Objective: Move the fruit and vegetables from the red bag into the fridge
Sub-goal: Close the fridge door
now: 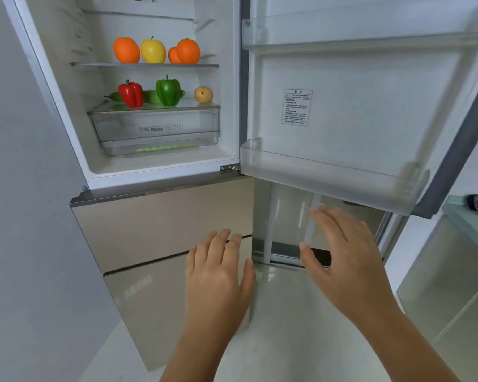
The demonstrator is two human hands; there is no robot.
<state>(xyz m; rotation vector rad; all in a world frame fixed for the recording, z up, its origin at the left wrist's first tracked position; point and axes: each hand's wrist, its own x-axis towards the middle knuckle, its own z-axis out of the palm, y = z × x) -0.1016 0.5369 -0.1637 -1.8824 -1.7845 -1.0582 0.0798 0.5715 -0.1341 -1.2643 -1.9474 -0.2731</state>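
Note:
The fridge stands open in front of me. On its middle shelf sit an orange, a yellow apple and two more oranges. The shelf below holds a red pepper, a green pepper, a green cucumber behind them and a yellow pear. My left hand and my right hand hover below the open compartment, fingers spread, holding nothing. No red bag is in view.
The fridge door is swung open to the right, with clear door bins above my right hand. A clear crisper drawer sits under the lower shelf. Beige drawer fronts lie below. A grey wall stands left, a glass surface right.

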